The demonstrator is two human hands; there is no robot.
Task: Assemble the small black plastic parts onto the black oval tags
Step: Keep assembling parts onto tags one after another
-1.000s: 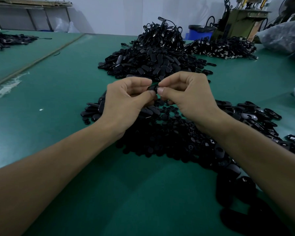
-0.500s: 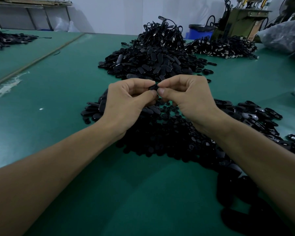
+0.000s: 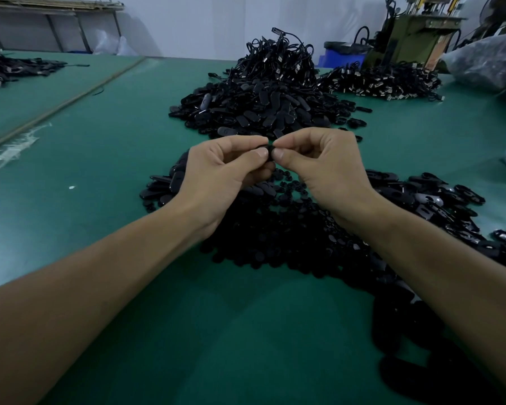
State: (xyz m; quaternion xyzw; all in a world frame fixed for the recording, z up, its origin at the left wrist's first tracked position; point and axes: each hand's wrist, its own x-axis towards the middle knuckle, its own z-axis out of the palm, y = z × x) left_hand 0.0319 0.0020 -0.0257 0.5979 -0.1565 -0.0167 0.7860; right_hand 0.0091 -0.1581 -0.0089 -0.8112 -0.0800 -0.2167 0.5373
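Observation:
My left hand (image 3: 219, 173) and my right hand (image 3: 324, 168) meet fingertip to fingertip above the table. Between thumbs and forefingers they pinch one small black piece (image 3: 270, 150), mostly hidden by the fingers; I cannot tell tag from small part. Under my hands lies a spread of small black plastic parts (image 3: 275, 229). Loose black oval tags (image 3: 421, 200) lie to the right of it and a few more oval tags (image 3: 161, 185) to the left.
A tall heap of black oval tags with cords (image 3: 263, 92) stands behind my hands on the green table (image 3: 100, 141). Another pile with metal ends (image 3: 383, 80) lies back right. A plastic bag (image 3: 488, 62) and a machine (image 3: 415, 33) are far right.
Both hands have stayed together on the small black piece, drifting slightly lower and nearer in view, and the fingertips have closed tighter over it.

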